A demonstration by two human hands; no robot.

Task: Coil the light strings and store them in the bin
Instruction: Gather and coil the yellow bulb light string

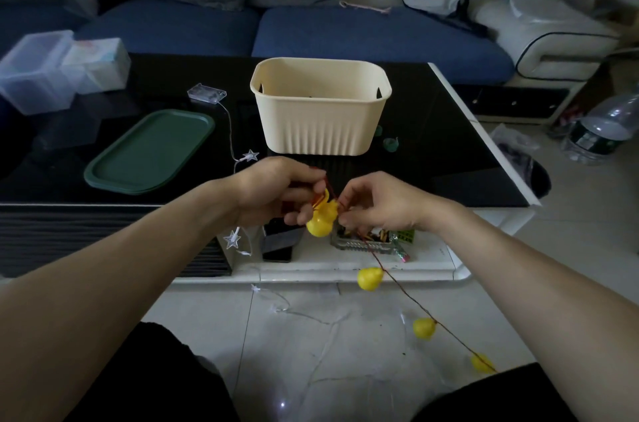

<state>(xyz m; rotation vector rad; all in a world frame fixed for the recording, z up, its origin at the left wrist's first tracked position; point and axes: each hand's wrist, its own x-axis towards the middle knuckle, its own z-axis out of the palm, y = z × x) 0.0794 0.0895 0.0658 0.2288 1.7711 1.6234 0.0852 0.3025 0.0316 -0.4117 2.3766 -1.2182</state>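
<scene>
Just in front of the cream bin, which stands on the black table, the person's two hands meet over the table's near edge. The left hand has its fingers curled round a small bundle of reddish-brown wire and yellow bulbs, the thumb closed over the loops at the top. The right hand, touching the bundle from the other side, pinches the wire between thumb and forefinger, its remaining fingers bent loosely inward. From that pinch the yellow-bulb light string trails away from the bin, down to the tiled floor, with three more bulbs spaced along it. A second string with clear stars runs from a clear battery box left of the bin, over the table edge and onto the floor. A green tray lies further left of the bin.
</scene>
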